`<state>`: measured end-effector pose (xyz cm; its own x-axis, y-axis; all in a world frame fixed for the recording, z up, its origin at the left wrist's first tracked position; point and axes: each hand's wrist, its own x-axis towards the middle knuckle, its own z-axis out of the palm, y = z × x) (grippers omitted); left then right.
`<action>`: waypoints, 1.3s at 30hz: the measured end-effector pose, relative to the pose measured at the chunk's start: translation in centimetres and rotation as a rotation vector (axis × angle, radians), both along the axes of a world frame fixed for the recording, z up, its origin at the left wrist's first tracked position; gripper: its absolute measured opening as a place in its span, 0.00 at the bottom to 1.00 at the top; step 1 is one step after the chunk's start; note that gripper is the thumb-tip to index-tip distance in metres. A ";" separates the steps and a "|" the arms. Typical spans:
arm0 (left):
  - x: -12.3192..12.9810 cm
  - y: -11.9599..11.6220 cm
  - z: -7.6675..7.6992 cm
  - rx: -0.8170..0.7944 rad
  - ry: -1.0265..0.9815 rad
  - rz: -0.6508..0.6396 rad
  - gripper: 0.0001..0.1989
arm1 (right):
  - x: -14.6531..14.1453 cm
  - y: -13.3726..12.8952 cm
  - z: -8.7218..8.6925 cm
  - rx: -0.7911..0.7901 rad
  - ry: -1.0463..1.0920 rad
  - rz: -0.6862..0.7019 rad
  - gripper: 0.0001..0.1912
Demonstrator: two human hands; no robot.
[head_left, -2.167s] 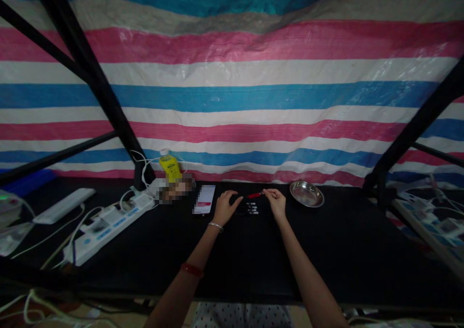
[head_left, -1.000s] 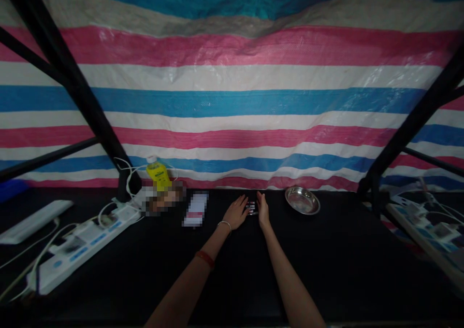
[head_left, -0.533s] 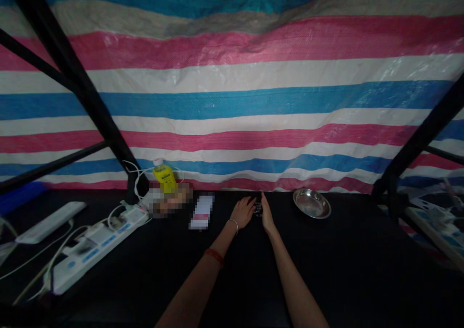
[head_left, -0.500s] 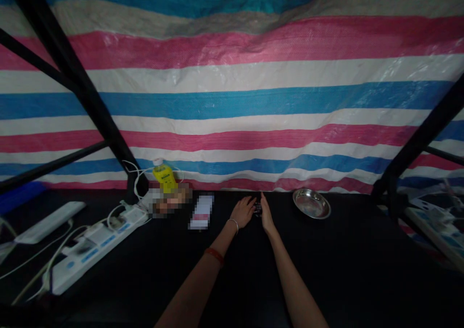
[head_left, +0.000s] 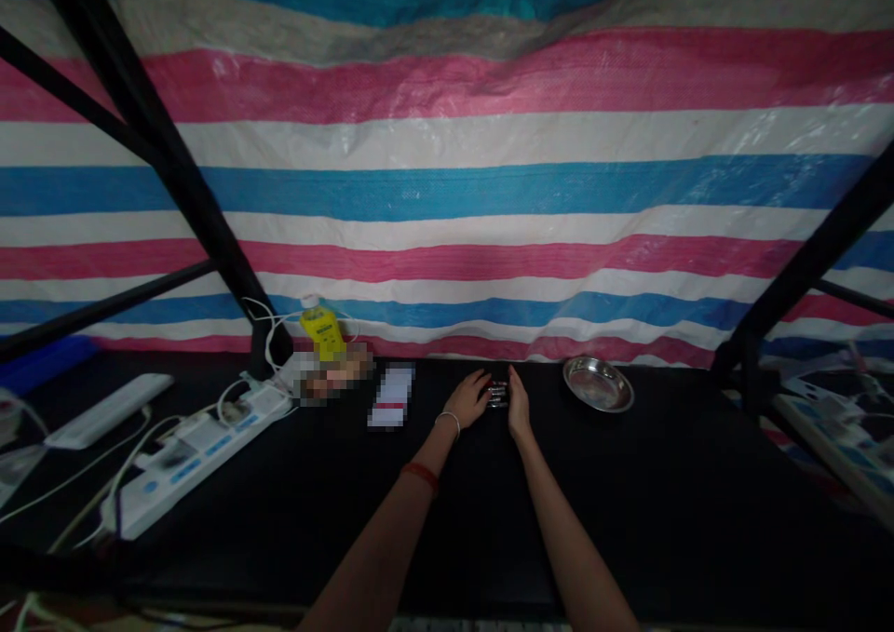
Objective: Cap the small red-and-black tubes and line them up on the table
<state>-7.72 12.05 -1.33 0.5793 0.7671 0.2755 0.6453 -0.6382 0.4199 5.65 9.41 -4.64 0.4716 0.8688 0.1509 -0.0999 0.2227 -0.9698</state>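
Observation:
Several small dark, rod-like pieces with shiny silver glints (head_left: 497, 396) lie side by side in a row on the black tabletop (head_left: 481, 511). My left hand (head_left: 468, 399) rests palm down at their left, fingers stretched out, the fingertips by the left ends of the row. At their right, my right hand (head_left: 518, 407) stands on its edge with straight fingers, its palm facing the row. Neither hand is closed round a piece. The pieces are too small and dim to name surely.
A round, shallow metal dish (head_left: 599, 386) sits to the right. On the left are a phone (head_left: 392, 396), partly blurred, a yellow bottle (head_left: 323, 328) and a white power strip (head_left: 202, 460) with cables. Black frame bars (head_left: 174, 181) stand before a striped sheet (head_left: 447, 190).
My hands have moved slightly apart, and more of the row of small pieces shows between them. The camera view has shifted a little.

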 end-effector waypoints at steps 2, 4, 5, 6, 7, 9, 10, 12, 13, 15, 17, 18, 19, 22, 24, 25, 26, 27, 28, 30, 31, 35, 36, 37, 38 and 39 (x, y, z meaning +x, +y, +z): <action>0.0 -0.1 0.1 -0.011 -0.016 0.018 0.21 | 0.2 0.0 0.0 -0.005 0.000 -0.016 0.32; -0.1 -0.2 0.2 -0.017 -0.029 0.034 0.21 | 0.4 0.1 0.0 0.005 0.004 -0.035 0.32; -0.1 -0.2 0.2 -0.019 -0.035 0.046 0.21 | 0.4 0.1 0.0 0.014 0.015 -0.044 0.32; -0.1 -0.3 0.2 -0.019 -0.041 0.064 0.21 | 0.4 0.1 0.0 0.022 0.027 -0.050 0.32; -0.1 -0.3 0.2 -0.020 -0.047 0.087 0.21 | 0.4 0.2 0.0 0.028 0.036 -0.056 0.32; -0.2 -0.5 0.1 -0.019 -0.055 0.130 0.21 | 0.4 0.2 0.1 0.032 0.048 -0.065 0.32; -0.2 -0.6 0.0 -0.014 -0.057 0.143 0.21 | 0.4 0.3 0.1 0.031 0.050 -0.068 0.32; -0.4 -0.9 -0.1 -0.001 -0.057 0.144 0.22 | 0.5 0.3 0.2 0.028 0.054 -0.069 0.32; -0.5 -1.1 -0.2 0.007 -0.056 0.139 0.22 | 0.5 0.3 0.2 0.027 0.054 -0.067 0.33; -0.7 -1.4 -0.3 0.020 -0.054 0.136 0.22 | 0.5 0.1 0.3 0.024 0.049 -0.058 0.34; -0.8 -1.5 -0.2 0.029 -0.048 0.137 0.22 | 0.4 -0.2 0.4 0.018 0.039 -0.051 0.34; -0.8 -1.6 -0.2 0.034 -0.042 0.137 0.21 | 0.4 -0.4 0.5 0.015 0.032 -0.048 0.34; -0.8 -1.6 -0.1 0.040 -0.034 0.137 0.21 | 0.3 -0.6 0.7 0.011 0.019 -0.044 0.34; -0.7 -1.6 0.2 0.054 -0.019 0.138 0.20 | 0.1 -1.2 1.1 -0.008 -0.060 -0.033 0.33; -0.7 -1.7 0.4 0.058 -0.019 0.142 0.19 | 0.1 -1.5 1.3 -0.014 -0.104 -0.035 0.32; -0.7 -1.7 0.5 0.059 -0.020 0.143 0.19 | 0.1 -1.5 1.3 -0.011 -0.110 -0.037 0.32; -0.7 -1.8 0.6 0.060 -0.020 0.146 0.19 | 0.1 -1.6 1.3 -0.005 -0.102 -0.040 0.31; -0.7 -1.8 0.6 0.061 -0.021 0.151 0.18 | 0.1 -1.6 1.3 0.003 -0.092 -0.040 0.30; -0.7 -1.9 0.7 0.061 -0.020 0.157 0.18 | 0.1 -1.6 1.2 0.010 -0.081 -0.039 0.30; -0.7 -1.9 0.7 0.063 -0.020 0.166 0.18 | 0.2 -1.6 1.1 0.025 -0.056 -0.032 0.29; -0.7 -1.9 0.7 0.064 -0.020 0.171 0.17 | 0.2 -1.7 1.0 0.033 -0.039 -0.029 0.29; -0.7 -1.9 0.8 0.071 -0.019 0.190 0.17 | 0.3 -1.9 0.6 0.049 0.074 -0.035 0.31; -0.7 -1.9 0.8 0.074 -0.016 0.200 0.17 | 0.3 -2.0 0.6 0.048 0.101 -0.044 0.32; -0.7 -1.9 0.9 0.077 -0.013 0.214 0.17 | 0.4 -2.0 0.5 0.044 0.121 -0.055 0.33; -0.8 -2.0 0.9 0.079 -0.009 0.233 0.17 | 0.4 -2.0 0.5 0.039 0.132 -0.064 0.33; -0.8 -2.0 1.0 0.082 -0.004 0.256 0.16 | 0.4 -2.1 0.5 0.032 0.132 -0.069 0.34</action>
